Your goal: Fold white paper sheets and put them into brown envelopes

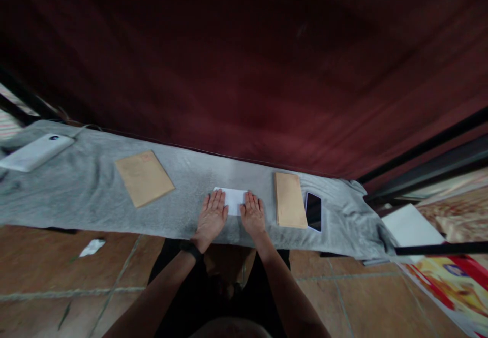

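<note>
A small white sheet of paper point(234, 202), possibly folded, lies on the grey cloth in front of me. My left hand point(212, 217) rests flat on its left end, fingers stretched out. On the right end lies my right hand point(253, 215), also flat with fingers extended. The middle of the sheet shows between the two hands. To the right is a stack of brown envelopes point(291, 200), with a phone point(313, 212) beside it. Farther off on the left, more brown envelope paper point(145, 178) lies at an angle.
Grey cloth point(190, 170) covers the narrow bench. A white device point(36, 152) with a cable lies at its left end. Dark red fabric point(244, 99) rises behind. A white flat panel point(414, 226) and a colourful box point(453, 287) are at right; a scrap point(92, 247) lies on the tiles.
</note>
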`<action>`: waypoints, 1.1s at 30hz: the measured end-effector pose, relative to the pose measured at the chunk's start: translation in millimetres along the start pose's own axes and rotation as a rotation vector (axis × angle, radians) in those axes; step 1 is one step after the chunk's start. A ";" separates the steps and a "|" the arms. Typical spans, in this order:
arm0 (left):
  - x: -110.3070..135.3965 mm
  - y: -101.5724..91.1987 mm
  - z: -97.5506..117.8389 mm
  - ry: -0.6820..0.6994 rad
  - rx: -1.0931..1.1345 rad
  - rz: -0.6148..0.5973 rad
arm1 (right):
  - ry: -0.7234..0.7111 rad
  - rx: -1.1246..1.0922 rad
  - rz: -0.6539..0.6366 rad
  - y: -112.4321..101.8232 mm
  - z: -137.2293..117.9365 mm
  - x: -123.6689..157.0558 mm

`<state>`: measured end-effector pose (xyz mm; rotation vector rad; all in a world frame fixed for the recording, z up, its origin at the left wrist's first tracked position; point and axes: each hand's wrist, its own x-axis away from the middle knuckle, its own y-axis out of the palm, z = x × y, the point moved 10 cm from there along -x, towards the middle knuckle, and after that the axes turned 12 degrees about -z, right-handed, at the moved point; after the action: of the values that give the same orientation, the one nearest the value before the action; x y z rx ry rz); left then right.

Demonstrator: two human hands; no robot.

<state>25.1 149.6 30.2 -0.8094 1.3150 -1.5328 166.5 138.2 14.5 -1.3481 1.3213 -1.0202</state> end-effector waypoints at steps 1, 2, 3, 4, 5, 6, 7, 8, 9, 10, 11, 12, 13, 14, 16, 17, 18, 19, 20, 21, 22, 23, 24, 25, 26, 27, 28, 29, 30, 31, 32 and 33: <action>1.4 0.8 11.9 0.057 0.005 -0.004 | -0.002 0.003 -0.004 -0.4 -0.6 0.2; 3.3 2.3 24.6 0.121 0.012 -0.013 | -0.006 0.006 -0.007 -0.9 -1.2 0.4; 5.4 4.3 36.1 0.176 0.021 -0.024 | -0.012 0.011 -0.010 -1.3 -1.9 0.7; 7.2 6.4 44.8 0.211 0.031 -0.034 | -0.018 0.015 -0.013 -1.8 -2.6 0.9; 8.5 8.5 50.2 0.225 0.040 -0.040 | -0.024 0.020 -0.014 -2.1 -3.2 1.1; 9.1 10.3 52.5 0.222 0.047 -0.045 | -0.030 0.024 -0.016 -2.3 -3.8 1.3; 9.3 12.0 52.6 0.212 0.050 -0.047 | -0.034 0.026 -0.016 -2.4 -4.0 1.4; 9.4 13.4 51.3 0.204 0.050 -0.048 | -0.036 0.027 -0.013 -2.6 -4.0 1.5; 9.5 14.3 48.7 0.198 0.048 -0.048 | -0.038 0.027 -0.010 -2.6 -4.0 1.7; 9.7 14.7 45.0 0.193 0.044 -0.046 | -0.038 0.025 -0.004 -2.6 -3.9 1.8; 10.1 14.8 40.5 0.188 0.037 -0.045 | -0.037 0.023 0.003 -2.6 -3.7 2.1; 10.9 14.6 35.5 0.183 0.029 -0.044 | -0.035 0.020 0.010 -2.6 -3.5 2.4; 12.1 14.0 30.3 0.178 0.021 -0.044 | -0.033 0.018 0.016 -2.5 -3.3 2.8; 13.5 13.3 25.0 0.172 0.013 -0.044 | -0.033 0.016 0.020 -2.2 -3.2 3.2; 16.9 11.8 15.3 0.160 0.000 -0.048 | -0.031 0.014 0.026 -2.0 -2.9 4.0; 18.5 11.0 11.0 0.149 -0.003 -0.050 | -0.032 0.013 0.028 -2.2 -2.9 4.3; 19.9 10.3 7.4 0.139 -0.004 -0.052 | -0.033 0.012 0.030 -2.8 -2.8 4.5; 21.0 9.9 4.7 0.130 -0.004 -0.056 | -0.032 0.010 0.035 -3.9 -2.5 4.8; 21.8 9.5 2.9 0.124 -0.003 -0.058 | -0.028 0.005 0.043 -5.6 -2.2 5.3; 22.3 9.3 2.0 0.120 -0.002 -0.059 | -0.026 -0.002 0.050 -7.5 -2.3 6.1; 22.6 9.1 1.7 0.119 -0.001 -0.060 | -0.026 -0.011 0.056 -9.5 -3.3 7.2; 22.7 9.0 1.9 0.118 0.000 -0.061 | -0.033 -0.022 0.059 -11.2 -5.7 9.0; 22.6 9.1 2.2 0.119 0.000 -0.062 | -0.049 -0.033 0.056 -12.2 -9.7 11.5; 22.5 9.1 2.4 0.118 0.000 -0.063 | -0.075 -0.043 0.046 -12.3 -15.8 14.6; 22.3 9.2 2.8 0.119 -0.001 -0.067 | -0.113 -0.051 0.027 -11.3 -23.6 18.5; 22.2 9.2 3.1 0.120 -0.003 -0.071 | -0.155 -0.056 0.001 -9.1 -32.5 23.1; 22.2 9.1 3.4 0.122 -0.004 -0.077 | -0.195 -0.057 -0.030 -6.3 -41.2 28.0; 22.1 8.8 3.8 0.125 -0.005 -0.084 | -0.224 -0.055 -0.060 -3.2 -48.4 32.8; 22.1 8.4 4.3 0.129 -0.003 -0.091 | -0.239 -0.049 -0.085 -0.5 -53.6 37.2; 22.1 8.0 4.7 0.133 0.003 -0.098 | -0.240 -0.042 -0.103 1.5 -56.4 40.7; 22.1 7.4 4.9 0.135 0.010 -0.104 | -0.231 -0.034 -0.111 2.4 -57.1 43.3; 22.0 6.8 4.9 0.135 0.019 -0.107 | -0.218 -0.027 -0.114 2.6 -56.4 45.1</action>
<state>23.3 127.3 22.8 -0.7870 1.3710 -1.7073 113.8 89.1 20.4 -1.5237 1.1095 -0.9044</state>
